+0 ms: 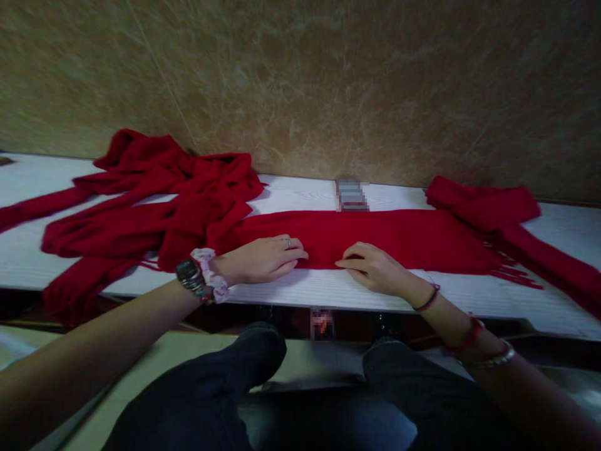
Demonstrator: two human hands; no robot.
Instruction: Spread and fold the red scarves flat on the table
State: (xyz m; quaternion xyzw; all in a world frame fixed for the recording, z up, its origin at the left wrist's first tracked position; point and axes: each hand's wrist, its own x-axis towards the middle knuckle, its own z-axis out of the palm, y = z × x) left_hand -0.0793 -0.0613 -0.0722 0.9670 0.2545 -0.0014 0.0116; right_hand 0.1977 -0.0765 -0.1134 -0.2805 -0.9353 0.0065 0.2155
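Note:
A red fringed scarf [394, 235] lies spread lengthwise on a white wood-grain tabletop [300, 291]. Over its near edge rests my left hand [270, 258], fingers stretched out and lying on the cloth. My right hand [373, 266] is a short way to the right, its bent fingertips and thumb brought together at the same edge, pinching the scarf. The flat stretch between both hands looks smooth. Toward the left, the scarf runs into a heap of crumpled red cloth [192, 207]; where one piece ends and another begins is hard to tell.
Another folded red piece [483, 203] sits at the right, a strip trailing to the front edge. Behind the scarf is a small blurred-out object [352, 195]. A brown marbled wall [300, 94] closes off the back. My legs [225, 382] are below the front edge.

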